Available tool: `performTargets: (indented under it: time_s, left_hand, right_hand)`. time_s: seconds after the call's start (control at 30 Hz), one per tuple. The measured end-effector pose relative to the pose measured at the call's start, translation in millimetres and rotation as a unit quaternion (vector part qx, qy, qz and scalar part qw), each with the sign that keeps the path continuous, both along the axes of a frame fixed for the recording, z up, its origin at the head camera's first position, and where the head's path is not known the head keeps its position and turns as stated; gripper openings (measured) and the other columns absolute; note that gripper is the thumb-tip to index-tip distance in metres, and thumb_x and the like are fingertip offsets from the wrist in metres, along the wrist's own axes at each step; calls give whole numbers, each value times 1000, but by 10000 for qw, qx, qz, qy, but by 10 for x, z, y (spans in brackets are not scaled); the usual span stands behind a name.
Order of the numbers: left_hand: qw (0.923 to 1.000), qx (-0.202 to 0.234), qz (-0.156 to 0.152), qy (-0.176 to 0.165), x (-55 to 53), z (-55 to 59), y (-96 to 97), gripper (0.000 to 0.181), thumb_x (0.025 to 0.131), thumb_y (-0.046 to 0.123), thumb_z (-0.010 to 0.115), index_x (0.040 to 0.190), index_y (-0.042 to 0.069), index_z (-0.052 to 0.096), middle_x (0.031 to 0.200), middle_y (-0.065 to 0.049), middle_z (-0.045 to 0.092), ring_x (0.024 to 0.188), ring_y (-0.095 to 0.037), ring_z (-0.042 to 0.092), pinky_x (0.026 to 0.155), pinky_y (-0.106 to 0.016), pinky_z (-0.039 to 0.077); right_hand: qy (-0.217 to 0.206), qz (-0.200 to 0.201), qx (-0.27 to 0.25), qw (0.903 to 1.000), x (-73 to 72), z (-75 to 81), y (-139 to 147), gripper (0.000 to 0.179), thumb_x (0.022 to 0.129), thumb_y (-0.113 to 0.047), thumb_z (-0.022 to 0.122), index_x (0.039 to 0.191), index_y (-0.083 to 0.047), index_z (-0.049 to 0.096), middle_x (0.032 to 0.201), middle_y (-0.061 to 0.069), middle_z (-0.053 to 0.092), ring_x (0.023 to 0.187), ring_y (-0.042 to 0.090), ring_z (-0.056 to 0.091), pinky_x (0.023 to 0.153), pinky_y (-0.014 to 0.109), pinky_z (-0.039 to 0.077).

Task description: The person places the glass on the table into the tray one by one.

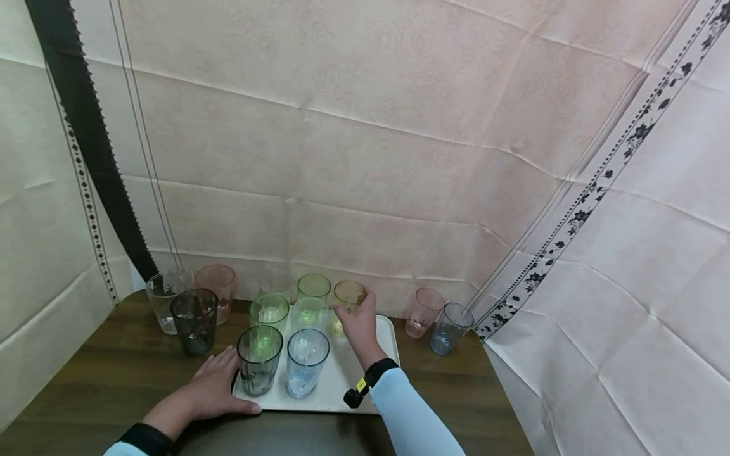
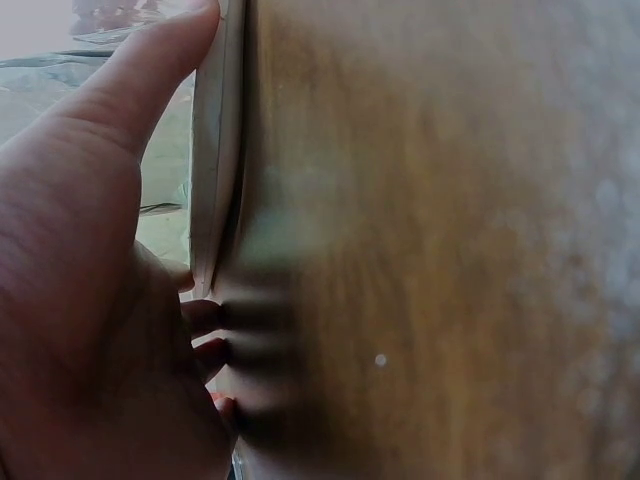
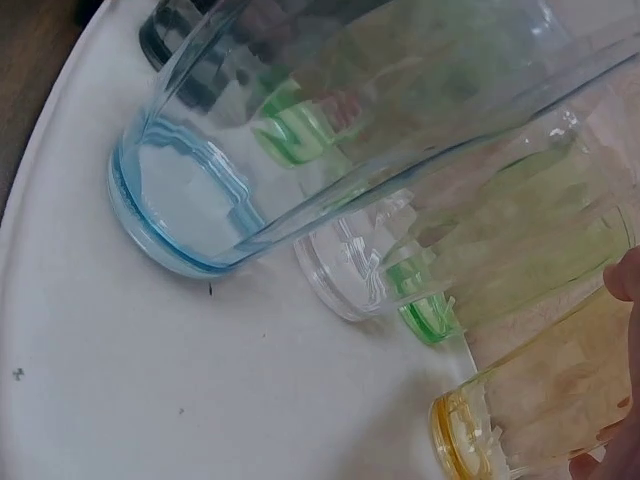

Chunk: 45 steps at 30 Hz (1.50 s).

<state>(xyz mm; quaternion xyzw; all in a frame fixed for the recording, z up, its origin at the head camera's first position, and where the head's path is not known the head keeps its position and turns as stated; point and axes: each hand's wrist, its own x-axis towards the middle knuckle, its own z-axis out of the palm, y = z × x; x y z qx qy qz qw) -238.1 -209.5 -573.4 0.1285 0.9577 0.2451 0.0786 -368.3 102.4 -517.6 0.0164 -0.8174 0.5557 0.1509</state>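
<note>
My right hand (image 1: 360,329) grips a yellow drinking glass (image 1: 348,294) at the back of a white tray (image 1: 345,370). In the right wrist view the base of this yellow glass (image 3: 462,436) sits low and tilted in the picture, close to the tray surface; whether it touches cannot be told. My left hand (image 1: 212,387) rests at the tray's front left corner, its thumb (image 2: 150,75) along the rim and its fingers spread beside the edge. On the tray stand a grey glass (image 1: 259,364), a blue glass (image 1: 307,364), green glasses (image 1: 270,310) and clear ones.
Left of the tray on the wooden table (image 1: 108,386) stand a dark glass (image 1: 195,323), a clear glass (image 1: 165,304) and a pink glass (image 1: 219,288). Another pink glass (image 1: 423,311) and a blue glass (image 1: 450,329) are to the right. Pale cloth (image 1: 365,158) hangs behind.
</note>
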Motion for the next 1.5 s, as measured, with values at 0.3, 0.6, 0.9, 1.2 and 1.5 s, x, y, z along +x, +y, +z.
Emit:
performTargets:
  time_s: [0.3, 0.6, 0.9, 1.2, 1.5]
  left_hand:
    - [10000, -27, 3, -47, -9, -1, 13, 140, 68, 84, 73, 158, -13, 29, 161, -40, 24, 146, -57, 18, 117, -74, 14]
    - [10000, -40, -19, 17, 3, -2, 6, 140, 69, 84, 73, 158, -14, 29, 160, -41, 23, 146, -57, 19, 117, -74, 15]
    - [10000, 25, 16, -40, 29, 45, 14, 138, 69, 82, 75, 158, -14, 29, 160, -41, 24, 146, -57, 19, 117, -73, 14]
    - [9999, 82, -60, 121, 34, 44, 48, 140, 69, 83, 75, 157, -15, 29, 160, -41, 25, 146, -57, 20, 116, -74, 15]
    - [9998, 17, -92, 171, 1, -42, -11, 142, 69, 84, 73, 158, -17, 27, 160, -42, 23, 146, -57, 18, 116, -74, 15]
  right_hand:
    - [-65, -51, -11, 10000, -20, -21, 1, 96, 88, -30, 83, 159, -1, 26, 157, 19, 36, 145, 30, 35, 119, 49, 33]
    - [-180, -14, -17, 9998, -31, -37, -13, 96, 87, -31, 84, 159, -6, 25, 156, 15, 36, 144, 29, 36, 118, 48, 36]
    - [-171, -3, -63, 9998, -44, -53, -16, 96, 87, -26, 84, 160, -6, 25, 157, 15, 35, 146, 29, 34, 120, 49, 34]
    - [-219, -129, 830, 9962, 102, -142, 280, 97, 86, -34, 85, 159, -4, 29, 148, 19, 46, 135, 31, 47, 111, 49, 44]
    - [124, -431, 1379, 9894, 528, -259, 887, 82, 85, -29, 86, 148, 0, 41, 138, 23, 53, 128, 36, 53, 106, 53, 47]
